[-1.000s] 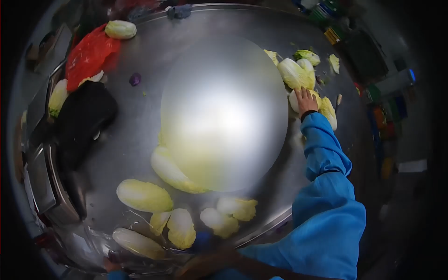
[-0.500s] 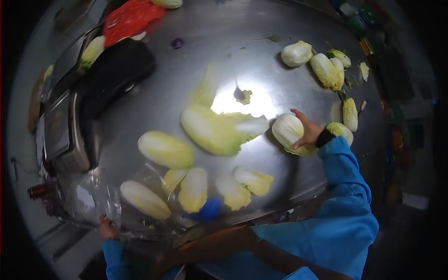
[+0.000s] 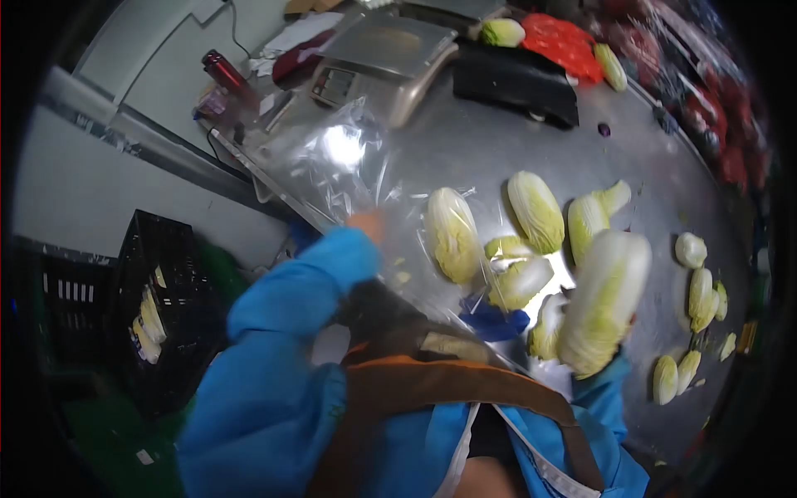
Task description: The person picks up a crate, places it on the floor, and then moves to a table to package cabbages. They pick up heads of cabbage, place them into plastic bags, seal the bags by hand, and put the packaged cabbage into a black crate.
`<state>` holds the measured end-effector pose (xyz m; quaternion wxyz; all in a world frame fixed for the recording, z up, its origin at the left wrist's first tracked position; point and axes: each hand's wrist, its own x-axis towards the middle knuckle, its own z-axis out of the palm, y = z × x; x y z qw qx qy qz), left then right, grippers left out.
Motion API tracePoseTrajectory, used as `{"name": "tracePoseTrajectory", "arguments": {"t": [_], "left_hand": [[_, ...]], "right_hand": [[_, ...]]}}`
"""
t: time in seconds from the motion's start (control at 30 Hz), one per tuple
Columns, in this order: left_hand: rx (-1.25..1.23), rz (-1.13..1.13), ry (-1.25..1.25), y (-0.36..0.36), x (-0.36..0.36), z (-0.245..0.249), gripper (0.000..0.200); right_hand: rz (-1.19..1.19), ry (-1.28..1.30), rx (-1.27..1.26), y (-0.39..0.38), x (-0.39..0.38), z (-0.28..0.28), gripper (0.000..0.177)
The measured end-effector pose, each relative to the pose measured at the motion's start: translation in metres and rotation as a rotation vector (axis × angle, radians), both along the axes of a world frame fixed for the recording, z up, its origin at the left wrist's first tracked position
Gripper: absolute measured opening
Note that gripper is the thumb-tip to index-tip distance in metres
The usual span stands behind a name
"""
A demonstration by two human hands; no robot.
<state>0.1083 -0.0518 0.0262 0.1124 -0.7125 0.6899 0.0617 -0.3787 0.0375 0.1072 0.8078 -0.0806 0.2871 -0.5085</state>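
A large napa cabbage (image 3: 606, 303) is held up over the table in my right hand (image 3: 628, 329), most of which is hidden behind it. At the table's near left edge, my left hand (image 3: 368, 224) is blurred and touches or lies beside clear plastic bags (image 3: 340, 158); its fingers cannot be made out. Right of the bags, a napa cabbage (image 3: 453, 234) lies beside or under clear film. Another napa cabbage (image 3: 535, 212) lies further right. Cut-off leaves (image 3: 521, 282) and a crumpled blue item (image 3: 496, 322) sit near the front edge.
A weighing scale (image 3: 386, 50) stands at the back left beside a black sheet-like object (image 3: 515, 83) and a red bag (image 3: 564, 48). A red flask (image 3: 226, 73) is near the wall. Several smaller cabbages (image 3: 701, 299) lie right. Below left stands a black crate (image 3: 158, 299).
My view has swung left. My right hand has lifted the cabbage off the table and brought it closer to me. My left hand is now further onto the plastic bags.
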Motion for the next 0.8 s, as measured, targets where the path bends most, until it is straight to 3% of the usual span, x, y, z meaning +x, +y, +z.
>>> {"name": "tracePoseTrajectory", "arguments": {"t": [0.03,0.07,0.13,0.2,0.23,0.3,0.37,0.4,0.47,0.53,0.6,0.63,0.73,0.8], "left_hand": [[-0.038,0.017,0.028,0.006,0.005,-0.038,0.050],[-0.072,0.027,0.028,-0.002,0.003,-0.021,0.050],[0.110,0.166,0.065,0.011,-0.015,0.044,0.058],[-0.105,0.068,0.147,0.034,-0.010,0.103,0.067],[-0.170,0.040,0.222,0.045,-0.007,0.129,0.064],[-0.226,0.004,0.298,0.079,-0.006,0.156,0.061],[-0.457,-0.205,0.549,0.106,-0.005,0.166,0.065],[-0.455,-0.201,0.553,0.111,-0.001,0.165,0.065],[-0.384,-0.040,0.627,0.119,0.003,0.163,0.077],[-0.404,0.037,0.617,0.119,0.026,0.157,0.078],[-0.500,-0.128,0.637,0.125,0.024,0.159,0.080],[-0.501,-0.112,0.640,0.130,0.024,0.163,0.080],[-0.274,-0.028,0.621,0.140,0.032,0.173,0.082],[-0.334,-0.103,0.820,0.143,0.050,0.168,0.084]], "right_hand": [[0.133,-0.084,0.031,-0.007,0.032,-0.015,0.058],[0.278,-0.165,0.082,-0.013,0.067,-0.029,0.056],[0.533,-0.271,0.175,-0.023,0.128,-0.046,0.053],[0.714,-0.311,0.234,-0.031,0.178,-0.049,0.049],[0.756,-0.214,0.208,-0.035,0.201,-0.026,0.046],[0.786,-0.117,0.188,-0.041,0.242,-0.002,0.043],[0.764,-0.239,0.101,-0.050,0.275,-0.002,0.041],[0.765,-0.236,0.105,-0.052,0.287,-0.001,0.041],[0.776,0.013,0.050,-0.053,0.304,0.002,0.046],[0.829,-0.070,0.094,-0.043,0.305,0.015,0.049],[0.793,-0.159,-0.044,-0.033,0.312,0.028,0.055],[0.844,-0.081,-0.036,-0.039,0.319,0.022,0.058],[0.916,0.011,-0.242,-0.062,0.340,0.015,0.058],[0.884,0.090,-0.249,-0.060,0.341,0.004,0.058]]}}
